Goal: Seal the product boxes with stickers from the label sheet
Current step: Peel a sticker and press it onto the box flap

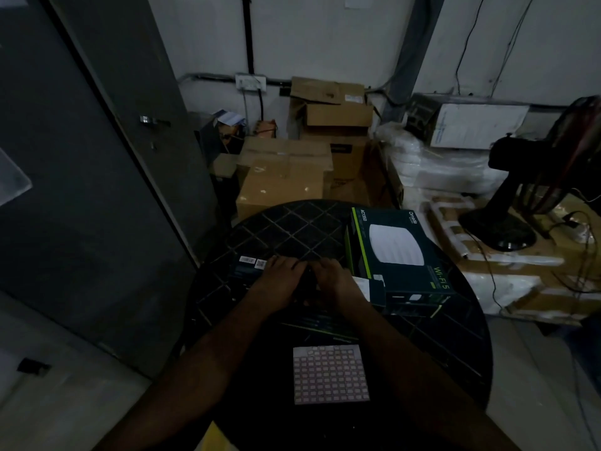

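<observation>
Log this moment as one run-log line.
step: sealing box | left hand and right hand: on dark box | label sheet: near table edge | grip: unclear

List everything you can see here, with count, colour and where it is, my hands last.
table: one, black, round, lattice top, centre.
product box: one clearly shown, dark green with white device picture, table's right; it rests on another box.
dark box: one, black with white labels, under both hands.
label sheet: one, white with pinkish stickers, table's near edge.
cartons: several, brown, stacked behind the table.
fan: one, black, right, on flattened cardboard.
white bundles: a stack, right, beside the fan.
door: one, grey, left.
left hand: on the dark box; grip unclear.
right hand: beside it, on the same box; grip unclear.
</observation>
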A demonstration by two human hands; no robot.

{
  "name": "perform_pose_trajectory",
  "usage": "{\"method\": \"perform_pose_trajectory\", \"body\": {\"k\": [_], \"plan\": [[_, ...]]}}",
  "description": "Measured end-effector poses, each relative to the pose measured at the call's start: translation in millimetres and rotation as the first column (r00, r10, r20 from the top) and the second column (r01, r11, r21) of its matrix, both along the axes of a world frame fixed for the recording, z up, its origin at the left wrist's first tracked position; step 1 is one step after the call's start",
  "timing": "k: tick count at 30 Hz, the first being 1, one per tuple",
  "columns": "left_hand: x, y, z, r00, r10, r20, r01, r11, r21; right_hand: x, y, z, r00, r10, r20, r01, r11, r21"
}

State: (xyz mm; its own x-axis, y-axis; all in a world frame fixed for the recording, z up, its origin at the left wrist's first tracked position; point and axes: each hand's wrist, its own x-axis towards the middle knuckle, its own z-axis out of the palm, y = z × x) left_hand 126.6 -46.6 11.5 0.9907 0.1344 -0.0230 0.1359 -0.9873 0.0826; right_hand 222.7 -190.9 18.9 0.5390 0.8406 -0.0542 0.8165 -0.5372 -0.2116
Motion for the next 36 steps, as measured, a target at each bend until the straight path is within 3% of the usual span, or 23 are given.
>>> {"method": "perform_pose_trajectory", "body": {"k": [2,6,9,11,15,20,22,26,31,36], "plan": [[2.8,3.8,-1.6,1.0,-0.022,-0.019,0.022,1.0,-0.006,3.5,-9.6,-2.8,0.999,0.004,0.031,-0.006,0.997,0.076],[-3.8,19.0,-4.6,1.0,0.008,0.012,-0.007,0.996,-0.086,21.7,-51.2,1.6,0.984,-0.083,0.157,0.089,0.996,-0.03],[-18.5,36.2,-6.0,0.993,0.046,0.108,-0.02,0.972,-0.233,38.2,-90.9,0.4,0.974,-0.192,-0.119,0.208,0.968,0.14],[-28.1,45.2,-6.5,0.983,0.057,0.174,0.001,0.949,-0.315,41.1,-98.9,4.3,0.955,-0.15,-0.255,0.219,0.938,0.269],[-37.2,52.3,3.4,0.968,0.08,0.237,0.021,0.918,-0.395,33.3,-87.6,25.3,0.951,-0.006,-0.309,0.159,0.867,0.473],[-33.2,51.5,36.8,0.939,0.063,0.338,0.047,0.951,-0.306,20.4,-70.1,74.6,0.919,0.149,-0.366,0.142,0.741,0.657],[-30.0,46.5,47.8,0.934,0.049,0.355,0.085,0.932,-0.352,19.4,-62.4,94.4,0.925,0.166,-0.342,0.128,0.712,0.691],[-14.7,17.4,72.0,0.914,0.035,0.405,0.18,0.859,-0.479,21.4,-45.8,118.0,0.934,0.214,-0.287,0.025,0.76,0.649],[-4.2,-4.9,84.8,0.88,0.038,0.474,0.242,0.823,-0.515,17.1,-26.4,119.9,0.966,0.245,-0.083,-0.173,0.851,0.495],[-6.3,-3.4,74.4,0.829,0.216,0.516,0.226,0.715,-0.661,21.4,-12.4,123.6,0.976,0.218,-0.005,-0.195,0.883,0.426]]}}
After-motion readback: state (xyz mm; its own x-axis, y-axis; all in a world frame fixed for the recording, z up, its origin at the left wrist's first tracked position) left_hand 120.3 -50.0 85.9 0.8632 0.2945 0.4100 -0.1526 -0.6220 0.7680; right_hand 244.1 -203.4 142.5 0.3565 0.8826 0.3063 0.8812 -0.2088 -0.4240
